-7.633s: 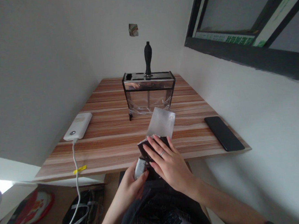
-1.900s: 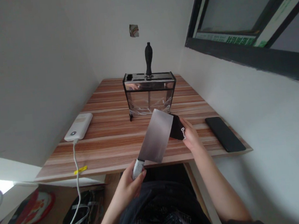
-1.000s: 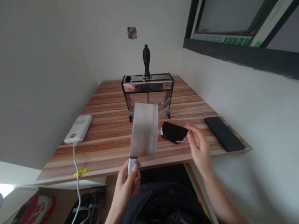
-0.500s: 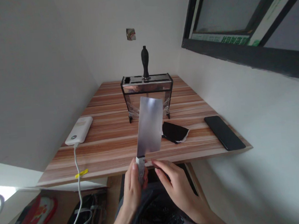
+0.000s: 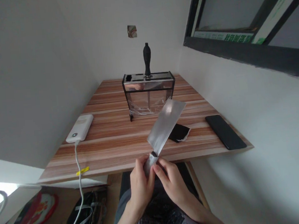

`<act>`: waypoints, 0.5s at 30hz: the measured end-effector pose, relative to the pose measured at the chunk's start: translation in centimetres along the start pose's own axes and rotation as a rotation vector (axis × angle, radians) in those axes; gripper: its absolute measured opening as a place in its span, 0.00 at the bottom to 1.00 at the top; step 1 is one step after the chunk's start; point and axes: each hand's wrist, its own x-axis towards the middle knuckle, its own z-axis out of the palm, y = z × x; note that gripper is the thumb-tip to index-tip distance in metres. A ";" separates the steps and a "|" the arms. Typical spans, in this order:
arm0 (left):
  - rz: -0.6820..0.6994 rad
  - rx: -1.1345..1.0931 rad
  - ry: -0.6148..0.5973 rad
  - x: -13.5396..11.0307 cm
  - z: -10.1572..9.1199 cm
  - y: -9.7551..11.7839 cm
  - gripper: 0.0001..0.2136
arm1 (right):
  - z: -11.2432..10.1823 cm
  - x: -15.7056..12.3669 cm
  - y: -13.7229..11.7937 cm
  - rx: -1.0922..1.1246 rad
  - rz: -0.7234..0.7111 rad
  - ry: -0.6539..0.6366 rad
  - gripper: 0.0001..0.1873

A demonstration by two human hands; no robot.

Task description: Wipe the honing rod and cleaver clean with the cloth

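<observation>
At the meeting of pale walls (image 5: pixel 106 42) stands a table (image 5: pixel 109 129) with a striped wood-grain top; an opening (image 5: pixel 132 31) is noted in the back wall, and a dark window frame (image 5: pixel 228 51) with green lettering on the right-hand wall. Towards the far side of the top sits a metal-topped rack (image 5: pixel 148 86), a black handle (image 5: pixel 147 60) upright from it and clear film about its lower part. A white power bank (image 5: pixel 79 128) lies by the left edge, its cable (image 5: pixel 78 163) running over the near edge past a yellow tie (image 5: pixel 82 170); a black phone (image 5: pixel 226 132) lies by the right edge. The rack's near right foot is hidden behind the blade of the cleaver (image 5: pixel 166 122), which also covers part of a black, pale-edged piece (image 5: pixel 179 133); the window frame is cut off, and the dark items under the table are hard to make out. The left hand (image 5: pixel 142 182) is curled around the cleaver's grey handle, while the right hand (image 5: pixel 172 181) pinches that handle near the blade, its fingertips partly hidden; the blade extends beyond both hands, tilted up to the right, over the table
</observation>
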 end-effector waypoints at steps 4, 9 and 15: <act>0.001 0.006 0.037 0.1 0.5 -0.6 0.12 | 0.3 0.1 0.5 0.114 0.038 0.032 0.16; 0.034 0.062 0.040 0.2 0.6 -0.6 0.11 | 0.5 0.4 0.9 0.149 0.111 0.061 0.18; 0.158 0.156 0.092 0.3 0.6 -0.9 0.10 | 0.8 0.1 1.5 0.142 0.142 0.167 0.19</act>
